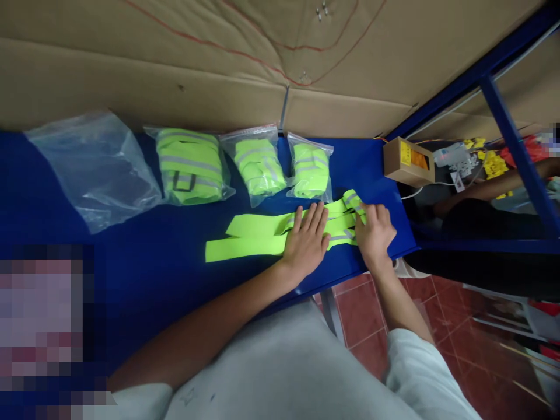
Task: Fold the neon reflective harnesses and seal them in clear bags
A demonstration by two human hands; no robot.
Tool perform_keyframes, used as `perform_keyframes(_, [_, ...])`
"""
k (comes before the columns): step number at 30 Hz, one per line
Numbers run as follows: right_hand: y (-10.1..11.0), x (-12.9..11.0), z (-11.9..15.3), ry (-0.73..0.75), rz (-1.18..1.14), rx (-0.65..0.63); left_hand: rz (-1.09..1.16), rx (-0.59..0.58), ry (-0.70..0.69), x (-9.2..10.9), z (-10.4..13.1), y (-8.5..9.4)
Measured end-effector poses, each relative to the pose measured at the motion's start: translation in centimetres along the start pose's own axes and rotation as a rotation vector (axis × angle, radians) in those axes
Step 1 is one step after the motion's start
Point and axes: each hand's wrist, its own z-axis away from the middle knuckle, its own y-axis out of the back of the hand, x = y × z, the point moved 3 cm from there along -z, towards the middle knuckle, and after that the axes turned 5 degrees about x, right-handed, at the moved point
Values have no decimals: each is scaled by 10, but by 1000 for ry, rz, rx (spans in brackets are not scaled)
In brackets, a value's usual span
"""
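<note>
Neon-yellow reflective straps (258,225) with grey stripes lie side by side along the front of the blue table. Flat across their middle rests my left hand (307,238), fingers stretched out and pressing down. My right hand (375,233) is closed on the straps' right end, where the band is folded over itself. The fingertips there are partly hidden. Behind the straps stand three clear zip bags: a large bag (190,166), a medium bag (260,166) and a small bag (310,170), each holding folded neon-yellow bands.
An unfilled clear plastic bag (98,175) lies at the back left. A small cardboard box (405,162) stands at the right end of the blue table (184,256). Beyond the blue frame (510,125) are yellow parts (493,164) and another person's arm (494,185). Cardboard lines the back.
</note>
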Motion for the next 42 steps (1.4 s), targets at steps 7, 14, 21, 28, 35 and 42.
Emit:
perform_keyframes(7, [5,-2,17,196,-152,-139,6,14,-13,-2,2,1])
perform_keyframes(14, [-21,23,-1,-167,-450,-155,8,7,-9,-1,2,2])
perform_keyframes(21, [-10,13,-3,-217,-482,-248,4,10,7,0,3,3])
perform_keyframes(28, [2,-14,11,19,33,34,-111,35,53,5,2,4])
perform_keyframes(35, [8,-39,35,280,-77,-54,-181,50,48,12,6,13])
perform_keyframes(42, [5,1,5,128,-214,-120,-195,59,40,7,9,13])
